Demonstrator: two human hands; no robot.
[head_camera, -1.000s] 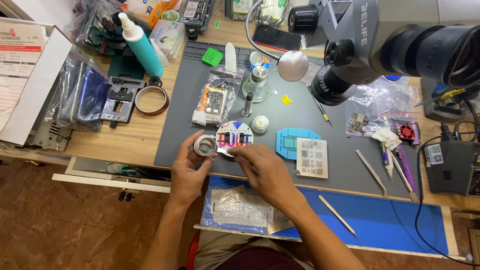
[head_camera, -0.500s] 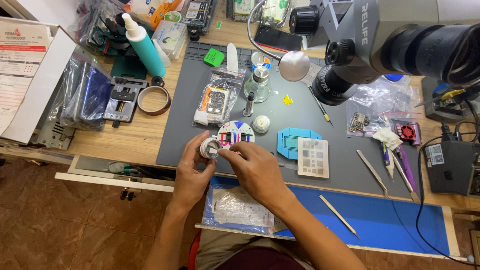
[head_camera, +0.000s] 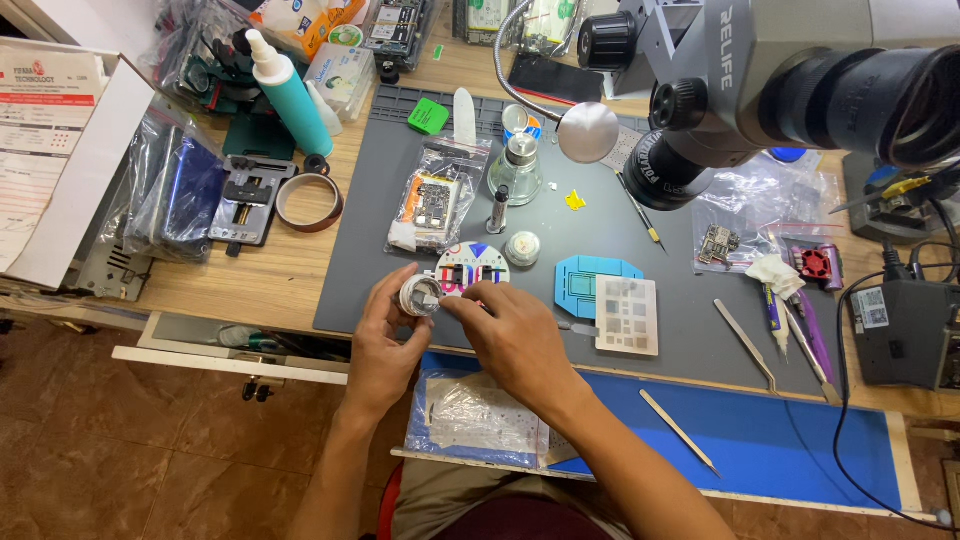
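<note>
My left hand (head_camera: 382, 338) holds a small silver roll of tape (head_camera: 420, 297) over the front edge of the grey work mat (head_camera: 600, 225). My right hand (head_camera: 512, 335) pinches at the roll's right side with thumb and forefinger; what lies between the fingertips is too small to tell. Just behind the hands lies a round white disc (head_camera: 472, 270) with coloured marks.
A microscope (head_camera: 760, 80) overhangs the mat at the upper right. On the mat lie a bagged circuit board (head_camera: 432, 205), a glass bottle (head_camera: 517, 170), a blue holder (head_camera: 588, 280), a white stencil plate (head_camera: 628, 315) and tweezers (head_camera: 745, 345). A teal bottle (head_camera: 288, 95) and brown tape ring (head_camera: 309, 202) stand left.
Both hands drifted slightly right and nearer with the tape roll. The right hand's fingers have closed in on the roll's edge.
</note>
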